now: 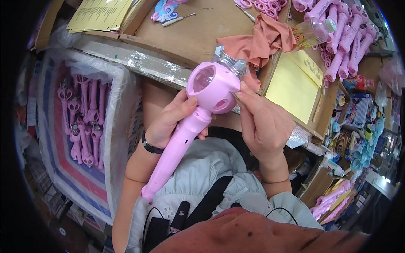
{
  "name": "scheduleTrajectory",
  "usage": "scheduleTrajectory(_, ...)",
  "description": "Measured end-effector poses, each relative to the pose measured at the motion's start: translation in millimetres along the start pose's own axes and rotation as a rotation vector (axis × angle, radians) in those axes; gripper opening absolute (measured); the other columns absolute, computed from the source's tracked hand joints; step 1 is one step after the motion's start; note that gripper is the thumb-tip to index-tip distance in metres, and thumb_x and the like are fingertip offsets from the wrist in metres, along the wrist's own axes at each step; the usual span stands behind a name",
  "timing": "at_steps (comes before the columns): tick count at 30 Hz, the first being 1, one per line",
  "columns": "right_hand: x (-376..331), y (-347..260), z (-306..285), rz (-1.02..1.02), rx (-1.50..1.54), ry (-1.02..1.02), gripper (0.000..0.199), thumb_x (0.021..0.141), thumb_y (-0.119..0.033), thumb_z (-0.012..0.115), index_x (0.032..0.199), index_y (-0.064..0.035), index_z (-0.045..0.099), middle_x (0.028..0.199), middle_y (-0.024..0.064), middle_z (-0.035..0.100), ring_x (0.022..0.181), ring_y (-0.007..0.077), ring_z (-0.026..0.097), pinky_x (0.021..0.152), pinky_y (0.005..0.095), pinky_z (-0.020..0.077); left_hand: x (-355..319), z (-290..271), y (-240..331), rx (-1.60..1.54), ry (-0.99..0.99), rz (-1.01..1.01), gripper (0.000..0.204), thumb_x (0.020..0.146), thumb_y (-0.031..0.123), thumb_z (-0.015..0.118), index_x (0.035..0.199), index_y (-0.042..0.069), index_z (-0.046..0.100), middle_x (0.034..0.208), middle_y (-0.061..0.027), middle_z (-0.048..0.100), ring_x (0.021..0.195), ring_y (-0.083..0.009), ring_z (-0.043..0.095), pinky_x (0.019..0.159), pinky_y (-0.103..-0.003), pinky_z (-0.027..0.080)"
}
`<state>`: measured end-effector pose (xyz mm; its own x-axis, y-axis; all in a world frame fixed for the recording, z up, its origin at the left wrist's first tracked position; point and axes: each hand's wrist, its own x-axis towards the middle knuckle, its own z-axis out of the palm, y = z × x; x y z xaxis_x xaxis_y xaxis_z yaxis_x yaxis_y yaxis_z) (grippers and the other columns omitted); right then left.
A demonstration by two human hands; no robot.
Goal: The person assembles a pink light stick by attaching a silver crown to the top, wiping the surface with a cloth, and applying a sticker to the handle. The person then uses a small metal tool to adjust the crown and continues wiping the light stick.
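A pink toy wand [179, 147] lies slantwise across my lap, its handle end toward my left forearm. Its round head has oval openings with a clear part inside, and a shiny silver, crown-like piece [230, 61] sits on top. My left hand [171, 120] is closed round the neck, thumb just under the head. At the head's right side, the thumb and fingers of my right hand [265, 120] pinch the edge; whether a small part is between them is hidden.
Left stands a plastic-lined crate [116, 139] holding several pink wands. Ahead, a cardboard tray [164, 48] bears an orange cloth [270, 40], a white-handled tool [179, 19] and a clear bottle [314, 31]. Yellow paper [293, 86] lies right, below piled pink handles [356, 38].
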<state>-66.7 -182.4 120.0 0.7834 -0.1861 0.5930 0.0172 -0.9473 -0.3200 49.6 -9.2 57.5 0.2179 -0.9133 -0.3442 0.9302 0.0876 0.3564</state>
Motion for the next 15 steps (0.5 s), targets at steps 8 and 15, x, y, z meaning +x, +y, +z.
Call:
scheduleTrajectory(8, 1.4, -0.1, -3.1, -0.017, -0.022, -0.012, 0.030, 0.068, 0.006, 0.071, 0.098, -0.0002, 0.067, 0.094, 0.0141, 0.072, 0.073, 0.0222, 0.070, 0.060, 0.0288, 0.0532, -0.1, 0.2, 1.0, 0.015, 0.000, -0.001, 0.047, 0.099, 0.025, 0.053, 0.138, 0.008, 0.032, 0.103, -0.0203, 0.061, 0.069, -0.0273, 0.068, 0.059, -0.034, 0.059)
scheduleTrajectory(15, 2.0, -5.2, -1.0, 0.067, 0.012, 0.004, 0.020, 0.073, 0.005, 0.074, 0.090, -0.0020, 0.069, 0.081, 0.0120, 0.071, 0.070, 0.0248, 0.070, 0.063, 0.0307, 0.0534, -0.7, -0.5, 0.9, -0.001, 0.003, -0.001, 0.047, 0.099, 0.024, 0.053, 0.138, 0.008, 0.032, 0.103, -0.0206, 0.062, 0.069, -0.0273, 0.068, 0.059, -0.034, 0.059)
